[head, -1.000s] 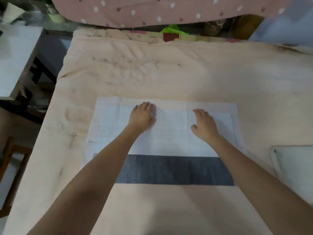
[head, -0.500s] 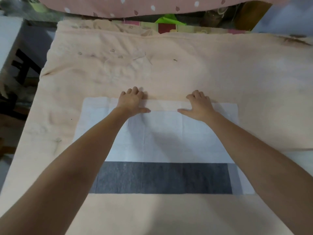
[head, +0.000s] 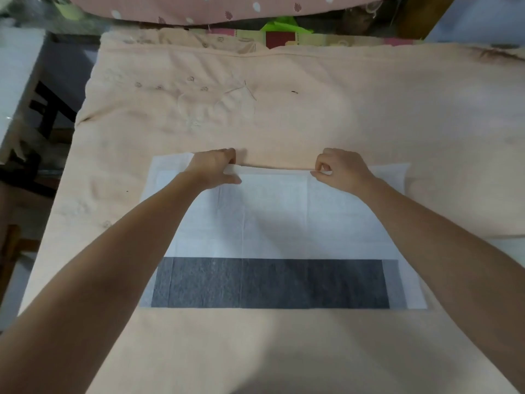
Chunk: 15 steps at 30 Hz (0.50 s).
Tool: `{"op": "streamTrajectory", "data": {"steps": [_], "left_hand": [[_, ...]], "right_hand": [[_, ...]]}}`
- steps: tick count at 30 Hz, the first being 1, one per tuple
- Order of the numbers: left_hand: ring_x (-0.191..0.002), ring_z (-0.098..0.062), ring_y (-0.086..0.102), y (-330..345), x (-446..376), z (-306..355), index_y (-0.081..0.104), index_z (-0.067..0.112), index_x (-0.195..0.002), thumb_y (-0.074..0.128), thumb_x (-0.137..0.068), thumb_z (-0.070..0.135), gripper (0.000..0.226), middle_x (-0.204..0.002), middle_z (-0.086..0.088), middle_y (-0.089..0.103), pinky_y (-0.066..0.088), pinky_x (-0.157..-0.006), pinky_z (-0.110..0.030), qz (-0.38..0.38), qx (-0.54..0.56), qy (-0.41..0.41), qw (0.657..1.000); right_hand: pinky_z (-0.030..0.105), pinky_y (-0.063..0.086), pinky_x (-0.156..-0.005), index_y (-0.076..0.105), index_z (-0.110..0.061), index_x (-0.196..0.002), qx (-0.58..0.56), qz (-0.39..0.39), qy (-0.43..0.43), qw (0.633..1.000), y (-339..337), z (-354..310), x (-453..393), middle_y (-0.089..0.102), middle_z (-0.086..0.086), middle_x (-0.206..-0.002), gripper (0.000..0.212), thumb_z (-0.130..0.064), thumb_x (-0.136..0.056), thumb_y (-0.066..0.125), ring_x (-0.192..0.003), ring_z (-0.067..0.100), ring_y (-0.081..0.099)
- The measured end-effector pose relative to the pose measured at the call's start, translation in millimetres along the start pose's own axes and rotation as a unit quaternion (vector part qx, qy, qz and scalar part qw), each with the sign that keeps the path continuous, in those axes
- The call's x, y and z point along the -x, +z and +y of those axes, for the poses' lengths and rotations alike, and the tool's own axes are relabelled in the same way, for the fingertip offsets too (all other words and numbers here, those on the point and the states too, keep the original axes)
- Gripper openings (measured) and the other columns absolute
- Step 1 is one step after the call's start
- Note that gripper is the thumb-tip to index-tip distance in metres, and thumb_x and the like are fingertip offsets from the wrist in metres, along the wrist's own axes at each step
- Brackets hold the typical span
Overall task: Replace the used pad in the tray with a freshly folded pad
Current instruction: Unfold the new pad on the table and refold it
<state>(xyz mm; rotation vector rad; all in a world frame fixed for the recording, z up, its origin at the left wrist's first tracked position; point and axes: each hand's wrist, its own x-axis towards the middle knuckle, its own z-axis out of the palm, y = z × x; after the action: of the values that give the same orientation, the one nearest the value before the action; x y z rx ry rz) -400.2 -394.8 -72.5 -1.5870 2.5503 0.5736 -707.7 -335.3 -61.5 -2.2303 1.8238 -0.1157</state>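
A fresh pad [head: 272, 217] lies flat on the peach cloth, white on its far part with a dark grey band [head: 270, 282] along the near edge. My left hand [head: 216, 166] pinches the pad's far edge left of centre. My right hand [head: 341, 169] pinches the same edge right of centre. The edge between my hands is lifted slightly off the cloth. No tray shows in this view.
The peach cloth [head: 284, 109] covers the whole work surface. A white table [head: 17, 81] stands at the left beyond a gap. A pink spotted fabric [head: 227, 7] hangs along the back, with colourful items under it.
My hands slid from the middle of the pad up to its far edge, then curled and pinched it. The edge has lifted a little. The tray at the right went out of view.
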Motion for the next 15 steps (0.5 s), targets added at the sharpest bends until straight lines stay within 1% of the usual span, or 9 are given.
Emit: {"op": "streamTrajectory", "data": {"steps": [1,4,6,9,12,14,15], "left_hand": [[-0.09,-0.023,0.055,-2,5,-1,0.053,0.015,-0.11,0.066,-0.081,0.047,0.045,-0.107,-0.004,0.063,0.038,-0.068,-0.029,0.009,-0.01,0.004,1.0],[-0.1,-0.024,0.056,-11,20,0,0.062,0.018,-0.114,0.059,-0.089,0.039,0.033,-0.104,-0.005,0.063,0.04,-0.071,-0.03,0.056,-0.05,0.024,0.997],[-0.099,-0.024,0.055,-18,32,3,0.069,0.017,-0.105,0.056,-0.091,0.036,0.026,-0.097,-0.006,0.063,0.039,-0.067,-0.029,0.093,-0.066,0.036,0.993],[-0.091,-0.025,0.057,-24,59,10,0.073,0.017,-0.094,0.058,-0.09,0.035,0.024,-0.09,-0.006,0.063,0.038,-0.06,-0.028,0.154,-0.076,0.049,0.984],[-0.079,-0.029,0.059,-23,94,21,0.075,0.014,-0.088,0.067,-0.085,0.028,0.016,-0.083,-0.008,0.066,0.043,-0.057,-0.032,0.19,-0.082,0.066,0.976],[-0.069,-0.031,0.06,-18,118,27,0.077,0.011,-0.083,0.076,-0.074,0.013,0.009,-0.076,-0.011,0.066,0.046,-0.052,-0.034,0.2,-0.082,0.077,0.973],[-0.066,-0.032,0.06,-13,128,30,0.077,0.01,-0.081,0.079,-0.067,0.006,0.014,-0.074,-0.012,0.065,0.045,-0.05,-0.033,0.199,-0.079,0.084,0.973]], "right_hand": [[0.029,0.038,-0.062,0.065,-0.009,-0.082,0.002,0.031,-0.008,0.999,-3,-1,4,0.058,0.005,-0.082,0.019,-0.028,-0.085,0.066,-0.078,0.026,0.057],[0.028,0.037,-0.056,0.066,-0.004,-0.08,0.024,0.092,-0.047,0.994,-15,-8,17,0.06,0.01,-0.081,0.02,-0.024,-0.085,0.067,-0.072,0.028,0.058],[0.026,0.037,-0.052,0.066,-0.003,-0.077,0.03,0.129,-0.08,0.988,-23,-14,28,0.061,0.01,-0.079,0.017,-0.019,-0.083,0.069,-0.066,0.028,0.06],[0.025,0.04,-0.044,0.065,-0.004,-0.072,0.04,0.187,-0.132,0.973,-33,-23,52,0.063,0.007,-0.072,0.013,-0.012,-0.078,0.074,-0.055,0.026,0.059],[0.026,0.043,-0.039,0.065,-0.005,-0.071,0.06,0.196,-0.17,0.964,-33,-28,79,0.064,0.005,-0.069,0.013,-0.011,-0.079,0.073,-0.051,0.024,0.058],[0.028,0.045,-0.038,0.065,-0.005,-0.072,0.058,0.192,-0.175,0.964,-28,-31,99,0.066,0.004,-0.071,0.011,-0.009,-0.078,0.073,-0.052,0.023,0.06],[0.028,0.045,-0.038,0.066,-0.006,-0.073,0.055,0.188,-0.173,0.965,-24,-32,109,0.067,0.004,-0.073,0.009,-0.008,-0.077,0.074,-0.054,0.023,0.061]]}}
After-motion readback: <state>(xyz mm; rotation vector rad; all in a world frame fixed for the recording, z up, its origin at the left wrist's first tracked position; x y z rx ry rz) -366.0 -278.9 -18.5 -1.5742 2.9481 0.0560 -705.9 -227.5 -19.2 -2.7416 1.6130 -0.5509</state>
